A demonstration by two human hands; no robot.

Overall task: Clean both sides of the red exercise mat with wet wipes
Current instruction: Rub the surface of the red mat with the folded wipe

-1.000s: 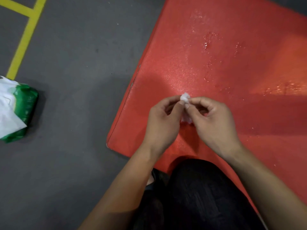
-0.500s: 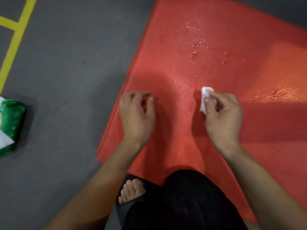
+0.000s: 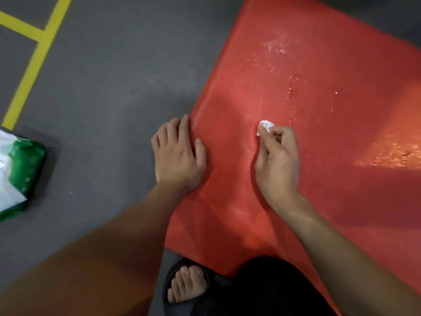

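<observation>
On the glistening, droplet-speckled red mat (image 3: 319, 179), a crumpled wipe (image 3: 265, 127) is pinched by the right hand (image 3: 276, 163); the left hand (image 3: 178, 153) is laid flat, fingers straight.

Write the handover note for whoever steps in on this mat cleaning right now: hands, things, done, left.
Left hand: open, flat on the left edge of the red mat, fingers reaching onto the grey floor.
Right hand: pinching a small balled-up wet wipe above or against the mat; contact unclear.
Wipes pack: green and white, on the floor to the far left, off the mat.
Done: upper face shows wet streaks and droplets, so wiping is under way.
Left: finish this face, then flip the mat and wipe the other side.
</observation>
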